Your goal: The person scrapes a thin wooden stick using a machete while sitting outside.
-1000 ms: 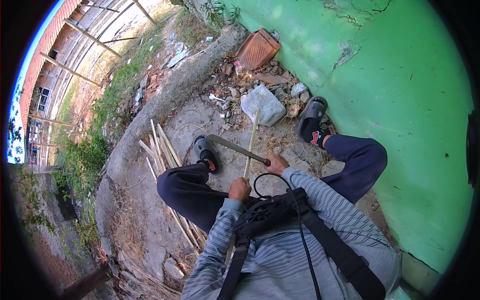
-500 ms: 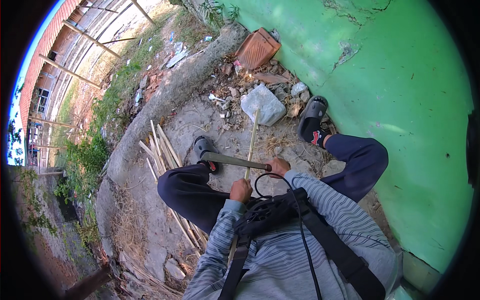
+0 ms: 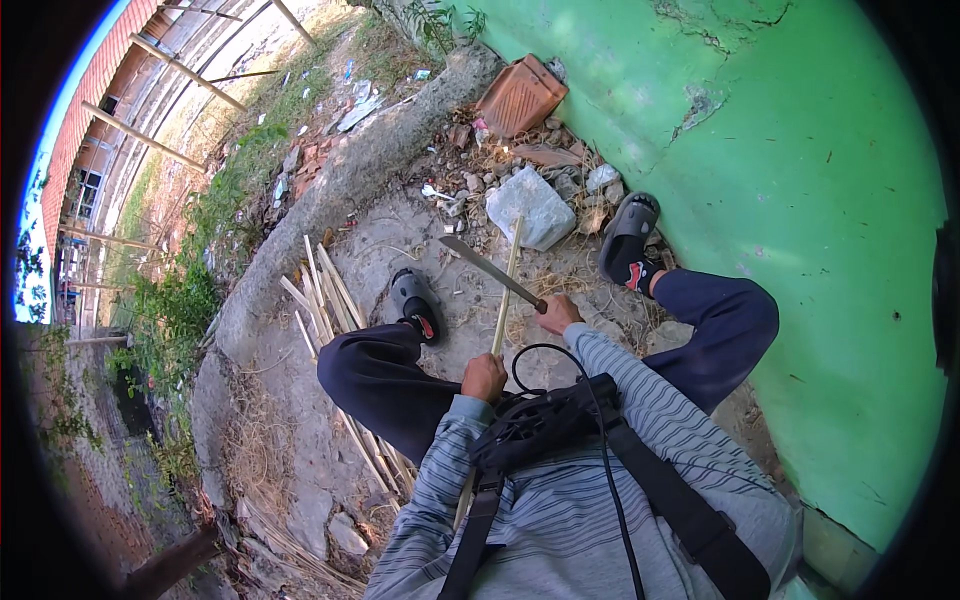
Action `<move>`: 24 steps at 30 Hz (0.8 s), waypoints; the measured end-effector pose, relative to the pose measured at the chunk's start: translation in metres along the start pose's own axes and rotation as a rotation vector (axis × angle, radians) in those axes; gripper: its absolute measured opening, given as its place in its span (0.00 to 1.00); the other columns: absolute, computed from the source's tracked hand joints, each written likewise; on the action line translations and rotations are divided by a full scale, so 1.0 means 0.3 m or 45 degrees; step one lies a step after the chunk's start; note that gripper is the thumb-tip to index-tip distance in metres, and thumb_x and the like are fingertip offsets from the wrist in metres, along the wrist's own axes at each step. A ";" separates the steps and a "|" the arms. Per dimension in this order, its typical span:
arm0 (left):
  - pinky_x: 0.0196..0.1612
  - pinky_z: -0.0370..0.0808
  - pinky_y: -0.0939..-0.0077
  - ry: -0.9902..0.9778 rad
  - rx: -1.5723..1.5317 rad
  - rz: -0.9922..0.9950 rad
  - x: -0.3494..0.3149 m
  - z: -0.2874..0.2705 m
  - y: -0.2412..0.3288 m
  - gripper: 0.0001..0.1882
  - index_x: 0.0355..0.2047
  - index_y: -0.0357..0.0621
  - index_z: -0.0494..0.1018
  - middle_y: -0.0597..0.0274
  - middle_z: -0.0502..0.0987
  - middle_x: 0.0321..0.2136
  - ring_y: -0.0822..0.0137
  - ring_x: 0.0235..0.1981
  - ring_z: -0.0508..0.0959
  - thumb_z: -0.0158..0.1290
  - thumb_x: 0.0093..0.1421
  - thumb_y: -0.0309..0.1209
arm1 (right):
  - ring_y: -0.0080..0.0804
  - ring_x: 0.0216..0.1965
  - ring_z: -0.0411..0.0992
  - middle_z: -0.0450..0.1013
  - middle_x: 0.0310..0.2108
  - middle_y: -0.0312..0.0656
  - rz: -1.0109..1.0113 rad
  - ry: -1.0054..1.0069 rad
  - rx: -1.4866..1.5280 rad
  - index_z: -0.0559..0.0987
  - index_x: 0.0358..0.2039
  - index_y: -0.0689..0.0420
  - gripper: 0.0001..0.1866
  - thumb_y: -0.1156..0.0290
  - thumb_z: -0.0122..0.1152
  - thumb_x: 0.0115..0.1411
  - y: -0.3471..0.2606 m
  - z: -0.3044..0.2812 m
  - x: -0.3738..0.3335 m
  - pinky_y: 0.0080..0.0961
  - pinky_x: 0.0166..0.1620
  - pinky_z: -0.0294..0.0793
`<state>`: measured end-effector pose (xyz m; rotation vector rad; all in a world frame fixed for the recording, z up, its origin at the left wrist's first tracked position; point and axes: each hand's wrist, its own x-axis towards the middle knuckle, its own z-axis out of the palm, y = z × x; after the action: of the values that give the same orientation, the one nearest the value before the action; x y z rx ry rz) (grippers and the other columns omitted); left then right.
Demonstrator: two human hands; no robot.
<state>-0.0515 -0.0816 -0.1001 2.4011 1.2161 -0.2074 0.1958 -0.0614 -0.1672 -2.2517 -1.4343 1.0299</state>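
My left hand [image 3: 484, 378] is closed around a pale, narrow bamboo strip [image 3: 508, 290]. The strip runs away from me, its far end at a whitish stone block [image 3: 532, 208]. In my right hand [image 3: 560, 314] is the handle of a machete [image 3: 492, 268]. Its long blade points away and to the left, crossing over the strip; whether the two touch I cannot tell. Behind the left hand, the strip's near part is mostly hidden by my body and the black chest strap.
On the left, a bundle of split bamboo strips [image 3: 330, 288] lies beside my left leg, partly under it. A green wall [image 3: 800, 230] rises on the right. Rubble and an orange clay roof tile [image 3: 522, 96] lie ahead. A low concrete kerb [image 3: 330, 190] curves along the left.
The machete's blade has swung so its tip points farther away from me, where before it lay nearly level across the strip. My right hand has moved slightly right; the left hand holds its place.
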 end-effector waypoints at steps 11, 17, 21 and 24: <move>0.44 0.73 0.38 0.017 -0.552 -0.427 -0.001 -0.051 0.038 0.21 0.29 0.31 0.78 0.29 0.78 0.28 0.30 0.35 0.79 0.48 0.67 0.39 | 0.58 0.33 0.78 0.80 0.30 0.51 -0.464 -0.272 -0.006 0.84 0.35 0.50 0.16 0.53 0.64 0.51 0.004 -0.012 -0.121 0.49 0.38 0.77; 0.44 0.74 0.39 -0.027 -0.498 -0.410 -0.002 -0.058 0.050 0.21 0.29 0.32 0.78 0.29 0.78 0.29 0.30 0.36 0.79 0.47 0.68 0.40 | 0.56 0.32 0.78 0.78 0.26 0.54 -0.204 -0.180 0.000 0.83 0.30 0.55 0.13 0.59 0.63 0.51 -0.008 -0.017 -0.019 0.47 0.37 0.77; 0.44 0.74 0.40 -0.075 -0.497 -0.445 0.017 -0.069 0.049 0.21 0.29 0.32 0.78 0.30 0.78 0.30 0.31 0.36 0.79 0.46 0.69 0.39 | 0.58 0.32 0.78 0.78 0.26 0.54 -0.188 -0.153 0.035 0.82 0.28 0.56 0.13 0.59 0.62 0.51 0.031 0.025 0.004 0.48 0.37 0.76; 0.44 0.75 0.41 -0.047 -0.413 -0.256 -0.014 -0.084 0.042 0.21 0.30 0.32 0.78 0.32 0.79 0.31 0.32 0.37 0.79 0.45 0.69 0.38 | 0.59 0.32 0.78 0.77 0.26 0.56 -0.461 -0.167 0.093 0.82 0.29 0.56 0.13 0.59 0.62 0.51 0.015 0.022 -0.069 0.49 0.37 0.76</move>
<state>-0.0457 -0.0799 -0.0723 1.9923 1.3592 -0.1047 0.1891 -0.0825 -0.1658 -1.8104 -1.7453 1.1013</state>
